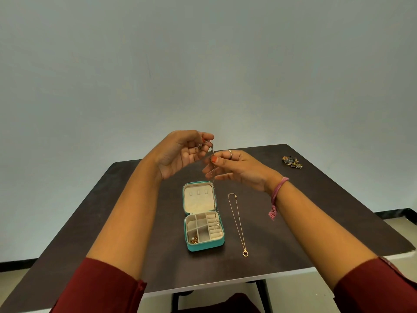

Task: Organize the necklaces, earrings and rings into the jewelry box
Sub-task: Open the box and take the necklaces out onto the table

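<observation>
While both hands are raised above the far end of the desk, the head view shows a thin silver chain hanging nearly straight down between them, its long axis vertical and its lower end dangling over the right side of the open jewelry box. The left hand holds the top of the chain, fingers curled round the clasp end (exactly what sits in that palm is too small to tell). The right hand pinches the chain just below, thumb against forefinger, the other fingers spread loosely. The box lies directly beneath and nearer the person than both hands, so the coming move is probably a lowering straight down, and the right hand, lower on the chain, is better placed to guide it.

The box is teal with a cream lining, lid flat open toward the far side, its tray split into small compartments; 1 at the near left corner holds gold pieces and a pearl. A gold necklace with a ring pendant lies stretched out just beside the box on the right. A dark cluster of jewelry sits well apart at the far right corner.
</observation>
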A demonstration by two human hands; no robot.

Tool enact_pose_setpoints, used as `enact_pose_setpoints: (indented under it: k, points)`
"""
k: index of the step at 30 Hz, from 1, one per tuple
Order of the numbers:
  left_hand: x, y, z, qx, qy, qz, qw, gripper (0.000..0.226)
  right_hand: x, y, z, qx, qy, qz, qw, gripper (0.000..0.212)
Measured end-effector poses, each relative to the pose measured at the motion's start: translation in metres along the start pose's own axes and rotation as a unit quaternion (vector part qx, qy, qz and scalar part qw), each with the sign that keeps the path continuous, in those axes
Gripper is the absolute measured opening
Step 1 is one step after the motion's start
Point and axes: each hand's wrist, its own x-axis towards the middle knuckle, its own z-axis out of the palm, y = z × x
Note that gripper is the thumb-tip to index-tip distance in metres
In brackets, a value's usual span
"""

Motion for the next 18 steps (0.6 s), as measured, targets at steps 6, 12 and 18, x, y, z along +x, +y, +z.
enact_pose_setpoints:
  k: [6, 12, 18]
  points:
    - [-0.005, 0.000, -0.012, -0.011, 0.015, 0.023, 1.000, 0.022, -0.004, 0.003, -0.012, 0.052, 0.051, 0.004, 0.997, 0.017]
    - [-0.008, -0.002, -0.026, -0.042, 0.045, 0.036, 0.997, 0.022, -0.007, 0.006, -0.026, 0.198, 0.093, 0.012, 0.976, 0.018]
    - [-0.015, -0.018, -0.038, -0.045, 0.068, 0.033, 0.996, 0.021, -0.013, -0.001, -0.042, 0.177, 0.162, 0.060, 0.969, 0.026]
